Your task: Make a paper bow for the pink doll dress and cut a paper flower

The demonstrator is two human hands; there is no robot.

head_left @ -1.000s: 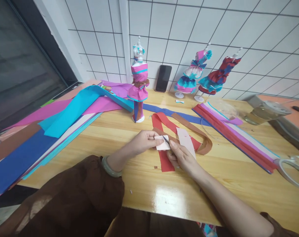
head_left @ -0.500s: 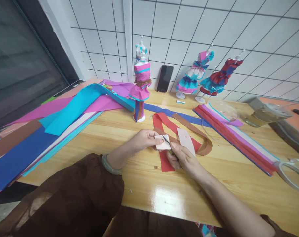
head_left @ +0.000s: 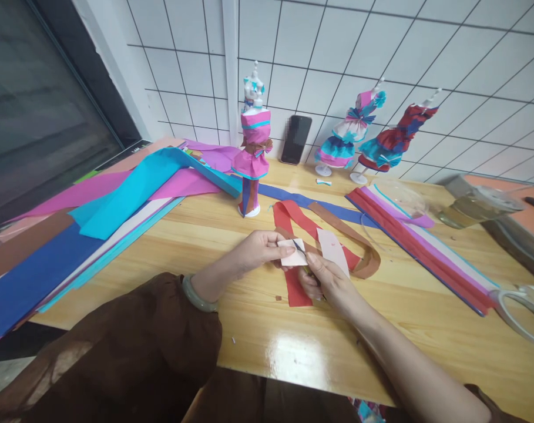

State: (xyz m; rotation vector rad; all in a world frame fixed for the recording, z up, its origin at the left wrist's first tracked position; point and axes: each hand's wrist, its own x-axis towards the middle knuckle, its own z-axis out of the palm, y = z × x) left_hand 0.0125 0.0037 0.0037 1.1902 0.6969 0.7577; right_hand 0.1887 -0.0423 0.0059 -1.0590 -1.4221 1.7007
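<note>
a small, whitish, rectangular sheet (head_left: 295,259) is pinched in the left hand's grip (head_left: 264,249) above the worktop (head_left: 258,341); the right hand's grip (head_left: 326,277) clasps what look like dark-bladed scissors (head_left: 299,247).

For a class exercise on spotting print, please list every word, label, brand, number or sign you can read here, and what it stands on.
None can be read with certainty.
Pale letters on a dark surface at the back left: too small and blurred to read.
White piece in the left hand: no lettering visible.
Phone: no lettering visible.
</note>
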